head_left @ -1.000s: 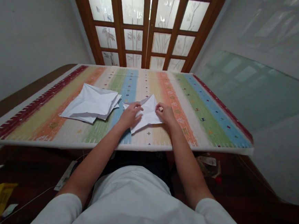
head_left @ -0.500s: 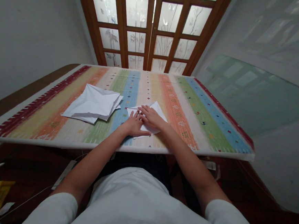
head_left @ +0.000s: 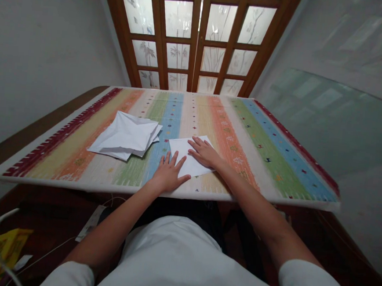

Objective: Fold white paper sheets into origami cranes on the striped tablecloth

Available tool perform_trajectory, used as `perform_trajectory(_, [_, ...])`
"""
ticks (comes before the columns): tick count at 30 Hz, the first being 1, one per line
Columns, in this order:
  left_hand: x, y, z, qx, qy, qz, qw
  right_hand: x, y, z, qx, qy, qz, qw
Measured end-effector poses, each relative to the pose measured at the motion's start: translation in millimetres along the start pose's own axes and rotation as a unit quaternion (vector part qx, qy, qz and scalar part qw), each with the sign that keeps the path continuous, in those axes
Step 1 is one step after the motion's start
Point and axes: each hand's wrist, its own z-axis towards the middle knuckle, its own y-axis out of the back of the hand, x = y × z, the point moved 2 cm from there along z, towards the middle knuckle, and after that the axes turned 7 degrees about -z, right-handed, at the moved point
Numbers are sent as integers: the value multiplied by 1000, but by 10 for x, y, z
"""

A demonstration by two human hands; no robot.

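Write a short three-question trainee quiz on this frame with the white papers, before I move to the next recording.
1. True or false: the left hand and the right hand both rest with open fingers on the white paper.
2. Where is the pile of folded papers relative to that paper? A) on the person's left B) on the person's right C) beneath it
3. Fill in: everything lies on a multicoloured ______ cloth.
Key: 1 true; 2 A; 3 striped.

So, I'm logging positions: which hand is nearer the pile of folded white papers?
Left. The left hand lies flat just right of the pile, not touching it; the right hand rests farther right, on the single white sheet.
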Motion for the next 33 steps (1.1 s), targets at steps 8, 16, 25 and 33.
perform_trajectory(8, [12,31,-69,-108,-23,-109,988,45,-35,-149,-17,-91,-4,996])
perform_trajectory(16, [48,13,140,-207,-1,-316,926,79,-47,-268,-16,-96,-1,995])
perform_trajectory(25, [44,132,234,-191,5,-179,965,-13,10,-355,-1,-92,-22,995])
perform_trajectory(33, [42,260,601,-107,81,-114,984,136,-75,-320,-22,-101,-1,995])
